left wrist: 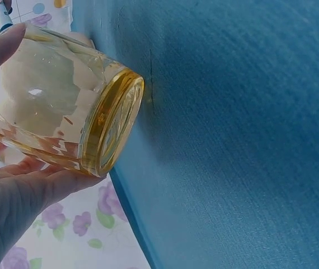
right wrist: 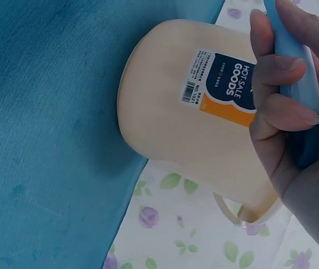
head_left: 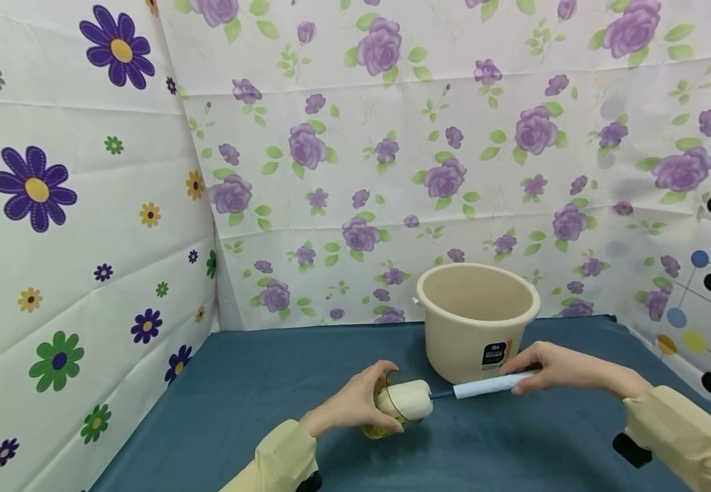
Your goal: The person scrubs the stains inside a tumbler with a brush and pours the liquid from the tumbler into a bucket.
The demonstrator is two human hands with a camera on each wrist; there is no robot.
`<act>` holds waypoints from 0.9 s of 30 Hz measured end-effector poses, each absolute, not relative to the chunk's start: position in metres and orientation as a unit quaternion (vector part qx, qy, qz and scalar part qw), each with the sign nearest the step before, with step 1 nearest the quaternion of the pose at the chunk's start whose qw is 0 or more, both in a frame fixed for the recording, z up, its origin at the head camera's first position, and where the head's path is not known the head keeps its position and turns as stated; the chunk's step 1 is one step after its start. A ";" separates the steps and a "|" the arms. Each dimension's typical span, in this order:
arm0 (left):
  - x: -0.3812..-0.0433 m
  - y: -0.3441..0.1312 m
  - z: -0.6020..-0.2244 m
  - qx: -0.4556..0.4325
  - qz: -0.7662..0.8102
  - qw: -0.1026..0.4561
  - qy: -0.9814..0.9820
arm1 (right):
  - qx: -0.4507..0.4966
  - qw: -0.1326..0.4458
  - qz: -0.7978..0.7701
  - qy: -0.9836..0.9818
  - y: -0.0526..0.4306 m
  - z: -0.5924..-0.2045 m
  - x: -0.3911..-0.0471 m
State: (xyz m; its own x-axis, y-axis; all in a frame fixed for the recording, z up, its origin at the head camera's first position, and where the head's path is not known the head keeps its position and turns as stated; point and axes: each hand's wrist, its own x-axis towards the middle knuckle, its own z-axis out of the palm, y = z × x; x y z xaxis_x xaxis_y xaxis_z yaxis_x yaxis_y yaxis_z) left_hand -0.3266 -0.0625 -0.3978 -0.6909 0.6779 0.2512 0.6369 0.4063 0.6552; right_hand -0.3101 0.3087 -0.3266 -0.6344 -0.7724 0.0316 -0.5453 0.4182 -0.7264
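In the head view my left hand (head_left: pixel 355 402) grips an amber-tinted glass (left wrist: pixel 106 123), tilted on its side over the blue cloth. Its mouth faces right and its thick base shows in the left wrist view. A cream sponge head (head_left: pixel 412 399) sits partly inside the glass, its end sticking out of the mouth. It belongs to a bottle brush whose pale blue handle (head_left: pixel 492 385) points right. My right hand (head_left: pixel 549 369) holds that handle near its far end, fingers curled round it in the right wrist view.
Behind the right hand stands a beige bucket (head_left: pixel 450 345) with a dark and orange label (head_left: pixel 495 354). A dark blue cloth (head_left: pixel 257 383) covers the table. Floral sheets (head_left: pixel 331 191) hang at the back and sides.
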 end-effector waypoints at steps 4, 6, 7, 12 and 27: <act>-0.326 -0.062 -0.397 0.391 0.376 0.026 0.839 | -0.403 0.187 -0.369 0.816 0.309 -0.327 -0.311; -0.326 -0.062 -0.397 0.392 0.377 0.027 0.839 | -0.401 0.203 -0.372 0.812 0.310 -0.328 -0.311; -0.326 -0.062 -0.398 0.392 0.377 0.027 0.839 | -0.397 0.212 -0.374 0.811 0.310 -0.328 -0.311; -0.326 -0.062 -0.398 0.392 0.375 0.026 0.840 | -0.378 0.236 -0.368 0.816 0.310 -0.327 -0.311; -0.325 -0.062 -0.396 0.395 0.374 0.028 0.839 | -0.376 0.236 -0.367 0.818 0.310 -0.326 -0.309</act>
State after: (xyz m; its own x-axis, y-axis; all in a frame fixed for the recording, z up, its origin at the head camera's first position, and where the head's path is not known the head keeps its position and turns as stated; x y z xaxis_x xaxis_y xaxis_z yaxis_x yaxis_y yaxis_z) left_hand -0.3252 -0.0617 -0.3956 -0.6864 0.6837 0.2476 0.6415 0.4089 0.6491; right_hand -0.3091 0.3095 -0.3262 -0.6060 -0.7877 -0.1105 -0.4416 0.4488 -0.7769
